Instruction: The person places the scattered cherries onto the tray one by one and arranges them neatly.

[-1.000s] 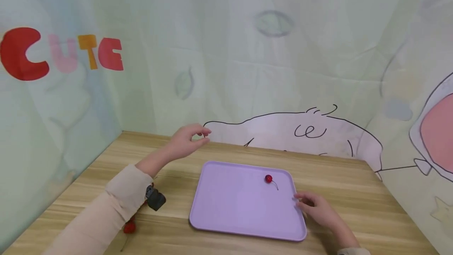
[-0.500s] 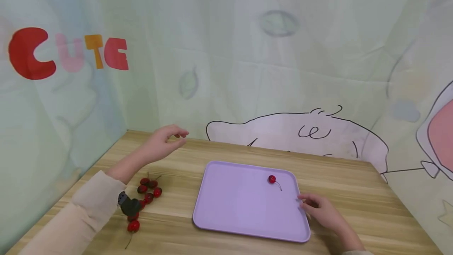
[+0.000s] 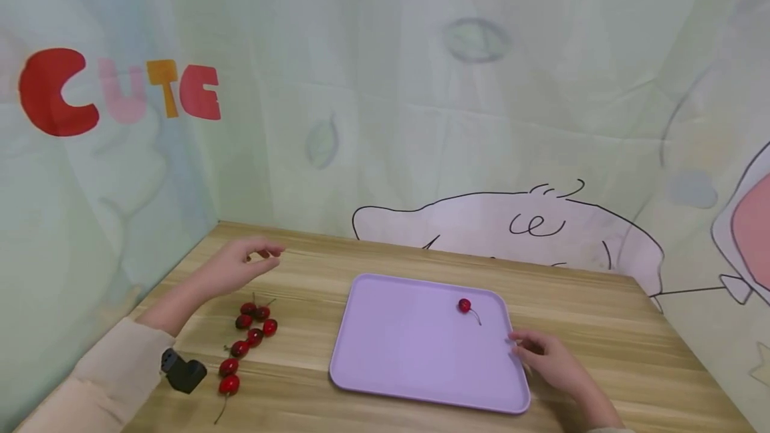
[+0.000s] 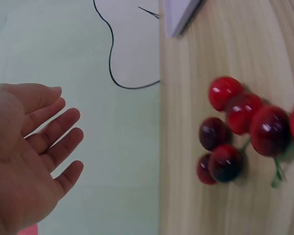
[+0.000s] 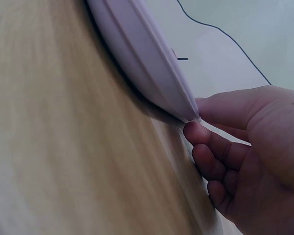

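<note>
A lilac tray [image 3: 409,353] lies on the wooden table [image 3: 601,313], with one red cherry [image 3: 464,305] and its stem near the tray's far right corner. Several loose cherries [image 3: 252,327] lie on the wood left of the tray; the left wrist view shows them [image 4: 240,127] close up. My left hand [image 3: 237,268] hovers above the table just behind them, fingers relaxed and spread [image 4: 29,147], holding nothing. My right hand [image 3: 544,356] is at the tray's right edge. In the right wrist view its thumb and curled fingers [image 5: 250,147] pinch the tray rim [image 5: 142,54].
Printed fabric walls close in the table at the back, left and right. A small black camera [image 3: 183,373] sits on my left wrist. A corner of the tray [image 4: 179,14] shows at the top of the left wrist view.
My left hand has swung left and down from beside the tray's far left corner to above the loose cherries, which have come into view. The right hand stays on the tray rim.
</note>
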The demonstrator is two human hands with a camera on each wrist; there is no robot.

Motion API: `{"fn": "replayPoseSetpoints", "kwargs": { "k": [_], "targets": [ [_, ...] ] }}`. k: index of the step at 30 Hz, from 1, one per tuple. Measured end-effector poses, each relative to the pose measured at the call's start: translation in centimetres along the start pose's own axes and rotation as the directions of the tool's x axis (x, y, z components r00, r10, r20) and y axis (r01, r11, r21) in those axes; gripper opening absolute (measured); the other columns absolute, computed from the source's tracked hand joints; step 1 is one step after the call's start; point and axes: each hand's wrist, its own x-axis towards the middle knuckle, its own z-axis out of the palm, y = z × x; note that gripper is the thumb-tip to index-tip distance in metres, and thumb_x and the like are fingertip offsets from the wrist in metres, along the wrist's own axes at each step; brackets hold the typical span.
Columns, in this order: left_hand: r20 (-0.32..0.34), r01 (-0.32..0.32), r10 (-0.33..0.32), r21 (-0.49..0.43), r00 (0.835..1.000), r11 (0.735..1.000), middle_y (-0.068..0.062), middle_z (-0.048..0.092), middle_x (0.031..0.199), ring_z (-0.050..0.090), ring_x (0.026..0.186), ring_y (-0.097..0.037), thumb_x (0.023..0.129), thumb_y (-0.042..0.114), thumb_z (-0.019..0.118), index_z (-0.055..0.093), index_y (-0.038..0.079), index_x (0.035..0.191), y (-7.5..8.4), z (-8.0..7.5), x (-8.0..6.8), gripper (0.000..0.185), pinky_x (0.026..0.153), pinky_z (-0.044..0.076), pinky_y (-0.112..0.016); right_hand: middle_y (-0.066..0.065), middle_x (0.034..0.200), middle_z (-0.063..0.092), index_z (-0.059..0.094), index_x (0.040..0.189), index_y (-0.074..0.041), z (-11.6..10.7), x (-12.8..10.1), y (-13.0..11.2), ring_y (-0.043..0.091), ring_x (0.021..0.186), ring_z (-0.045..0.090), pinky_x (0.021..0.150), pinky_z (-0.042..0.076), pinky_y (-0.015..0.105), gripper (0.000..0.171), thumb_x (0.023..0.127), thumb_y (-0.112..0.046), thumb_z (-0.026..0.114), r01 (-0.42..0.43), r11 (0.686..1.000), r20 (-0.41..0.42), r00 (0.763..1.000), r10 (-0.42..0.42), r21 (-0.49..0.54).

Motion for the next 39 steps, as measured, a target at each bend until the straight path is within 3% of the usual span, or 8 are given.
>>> {"fn": "replayPoseSetpoints", "kwargs": {
  "k": [18, 25, 39],
  "targets": [
    [0.087, 0.139, -0.144, 0.059, 0.986, 0.989, -0.020, 0.065, 0.104, 0.060, 0.094, -0.032, 0.093, 0.011, 0.059, 0.062, -0.010, 0.114, -4.5, 1.6, -2.6, 0.029, 0.079, 0.050, -0.047, 0.007, 0.100, 0.067, 0.065, 0.115, 0.003, -0.3, -0.4, 0.6, 0.003, 0.081, 0.052, 0.071, 0.046, 0.022, 0.031, 0.089, -0.014, 0.067, -0.037, 0.999, -0.023, 0.999, 0.037, -0.001],
    [0.128, 0.205, -0.211, 0.053, 0.969, 0.977, -0.016, 0.065, 0.100, 0.060, 0.092, -0.030, 0.091, 0.010, 0.060, 0.061, -0.011, 0.115, -5.6, 2.1, -3.1, 0.032, 0.079, 0.051, -0.047, 0.006, 0.096, 0.065, 0.065, 0.116, 0.002, -0.1, -0.5, 0.5, 0.005, 0.080, 0.052, 0.070, 0.045, 0.022, 0.033, 0.089, -0.017, 0.067, -0.049, 0.999, -0.004, 0.999, 0.049, 0.017],
    [0.143, 0.259, -0.263, 0.040, 0.954, 0.965, -0.021, 0.065, 0.105, 0.061, 0.097, -0.036, 0.092, 0.011, 0.060, 0.061, -0.012, 0.115, -6.6, 3.0, -3.9, 0.032, 0.082, 0.051, -0.049, 0.007, 0.089, 0.063, 0.063, 0.116, 0.007, 0.0, 0.1, 0.5, 0.002, 0.075, 0.049, 0.064, 0.044, 0.022, 0.032, 0.090, -0.011, 0.066, 0.024, 0.998, 0.008, 1.000, -0.025, 0.052]
  ]
}}
